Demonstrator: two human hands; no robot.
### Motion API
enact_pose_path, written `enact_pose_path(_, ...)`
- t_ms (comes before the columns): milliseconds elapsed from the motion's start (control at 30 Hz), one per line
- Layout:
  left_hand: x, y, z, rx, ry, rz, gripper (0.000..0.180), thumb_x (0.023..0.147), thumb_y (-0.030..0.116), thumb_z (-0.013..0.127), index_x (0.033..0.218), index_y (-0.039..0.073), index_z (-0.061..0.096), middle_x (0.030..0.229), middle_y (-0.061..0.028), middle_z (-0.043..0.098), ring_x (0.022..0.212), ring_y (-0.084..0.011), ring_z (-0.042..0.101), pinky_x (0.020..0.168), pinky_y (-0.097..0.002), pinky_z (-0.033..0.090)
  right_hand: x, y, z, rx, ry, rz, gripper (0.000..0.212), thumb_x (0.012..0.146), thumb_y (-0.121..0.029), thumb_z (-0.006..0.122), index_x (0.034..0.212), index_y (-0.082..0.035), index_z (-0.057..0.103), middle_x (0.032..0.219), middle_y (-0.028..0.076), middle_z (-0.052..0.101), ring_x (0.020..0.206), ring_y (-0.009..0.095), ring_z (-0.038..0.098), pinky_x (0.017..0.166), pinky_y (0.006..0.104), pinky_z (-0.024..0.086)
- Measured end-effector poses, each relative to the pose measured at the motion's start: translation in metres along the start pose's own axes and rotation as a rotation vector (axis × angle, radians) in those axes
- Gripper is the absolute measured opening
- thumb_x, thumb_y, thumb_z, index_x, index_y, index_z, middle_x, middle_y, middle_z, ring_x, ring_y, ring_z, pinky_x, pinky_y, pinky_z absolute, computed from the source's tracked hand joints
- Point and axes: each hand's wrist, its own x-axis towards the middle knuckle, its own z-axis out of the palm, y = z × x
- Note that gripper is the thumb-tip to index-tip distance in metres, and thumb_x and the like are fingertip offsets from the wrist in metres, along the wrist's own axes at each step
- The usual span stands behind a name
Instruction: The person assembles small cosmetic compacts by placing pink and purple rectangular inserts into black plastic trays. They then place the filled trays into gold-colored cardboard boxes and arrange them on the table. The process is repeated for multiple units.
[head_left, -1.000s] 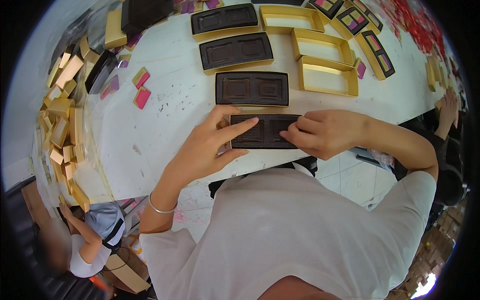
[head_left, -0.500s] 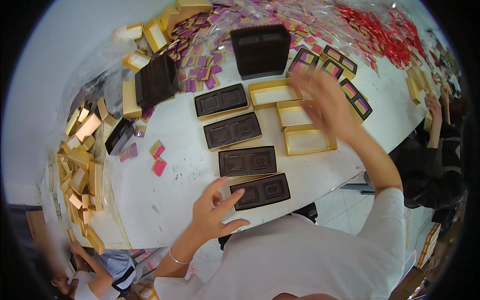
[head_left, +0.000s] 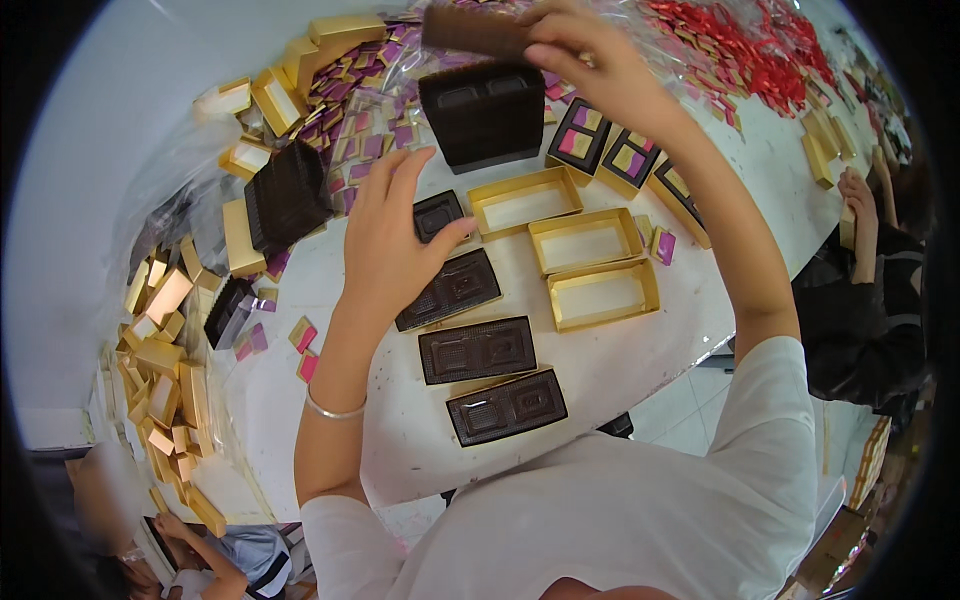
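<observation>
Dark tray (head_left: pixel 468 32) held at the upper end of the tray stack (head_left: pixel 485 125)

The right hand (head_left: pixel 585 55) pinches the right end of the dark tray between thumb and fingers. The left hand (head_left: pixel 390 235), to the near left of the tray stack, has thumb and fingers spread wide, partly hiding two of four tray-lined boxes (head_left: pixel 478 350). Near and right of the stack stand three open gold boxes (head_left: pixel 603 296); directly right of it, filled boxes (head_left: pixel 571 172) of pink and purple pieces, any print too small to read.
</observation>
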Motion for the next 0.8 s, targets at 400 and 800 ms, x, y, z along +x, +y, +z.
enact_pose_path(400, 0.025, 0.015, 0.035, -0.150, -0.210, 0.091, 0.059, 0.062, 0.014, 0.078, 0.116, 0.006, 0.054, 0.099, -0.0126, 0.062, 0.090, -0.0293, 0.061, 0.079, -0.0342, 0.048, -0.074, -0.018, -0.006, 0.709, -0.196, 0.813, 0.036, 0.082, -0.029, 0.062, 0.113, -0.010, 0.058, 0.103, 0.006, 0.056, 0.080, 0.014, 0.055, 0.069, 0.0267, 0.048)
enact_pose_path(800, 0.023, -0.018, 0.043, 0.078, -0.544, -0.019, 0.074, 0.067, 0.033, 0.076, 0.129, 0.006, 0.046, 0.111, -0.0186, 0.057, 0.104, -0.0328, 0.052, 0.095, -0.0407, 0.036, -0.089, 0.015, -0.009, -0.176, -0.600, -0.013, 0.041, 0.074, -0.019, 0.069, 0.113, -0.009, 0.061, 0.106, 0.014, 0.053, 0.095, 0.027, 0.050, 0.081, 0.0353, 0.043)
